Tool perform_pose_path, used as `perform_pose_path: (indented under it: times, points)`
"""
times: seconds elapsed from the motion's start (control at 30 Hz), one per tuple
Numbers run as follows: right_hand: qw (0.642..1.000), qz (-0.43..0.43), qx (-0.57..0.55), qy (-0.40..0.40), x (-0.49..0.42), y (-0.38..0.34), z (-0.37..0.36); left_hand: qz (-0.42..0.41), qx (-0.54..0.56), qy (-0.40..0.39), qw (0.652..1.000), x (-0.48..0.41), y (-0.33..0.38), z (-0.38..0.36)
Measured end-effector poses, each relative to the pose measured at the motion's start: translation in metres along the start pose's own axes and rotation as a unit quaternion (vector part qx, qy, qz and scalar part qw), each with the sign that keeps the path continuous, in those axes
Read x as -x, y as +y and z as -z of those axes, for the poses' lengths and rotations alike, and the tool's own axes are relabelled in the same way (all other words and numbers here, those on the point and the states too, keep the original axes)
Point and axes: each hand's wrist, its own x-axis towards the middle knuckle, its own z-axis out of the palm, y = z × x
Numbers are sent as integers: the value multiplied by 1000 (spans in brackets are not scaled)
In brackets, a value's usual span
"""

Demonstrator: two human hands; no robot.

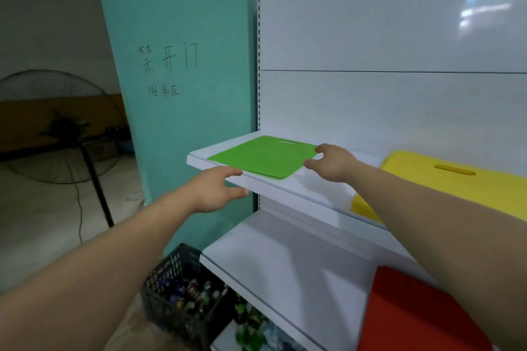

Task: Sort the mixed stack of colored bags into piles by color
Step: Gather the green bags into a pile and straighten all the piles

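Grip slack, right hand beside green bag

One wide-angle camera, worn on the person's head, faces forward and slightly downward. It sits near the white metal shelf, seen from just above, and the teal painted wall fills the left-centre of the view.

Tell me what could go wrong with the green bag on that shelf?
The green bag lies near the front edge of the shelf, so a bump from the left hand might slide it off toward the crate below. The right hand at its corner could drag it crooked. The right forearm passes close by the yellow bag and might nudge it.
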Motion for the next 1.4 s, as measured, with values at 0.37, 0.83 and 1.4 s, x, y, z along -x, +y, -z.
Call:
perform_pose_path:
  times: [0.37, 0.83, 1.4]
  points:
    - [999, -22, 37, -4, -126, -1, -40, 13, -26, -5, 1000, -108, -39, -4]
    - [981, -133, 140, -8, -154, 14, -47, 22, -70, -30, 997, -225, -96, -9]
    - [963, -117, -17, 241, -146, -5, -83, -41, -77, 29, 996, -230, -109, -24]
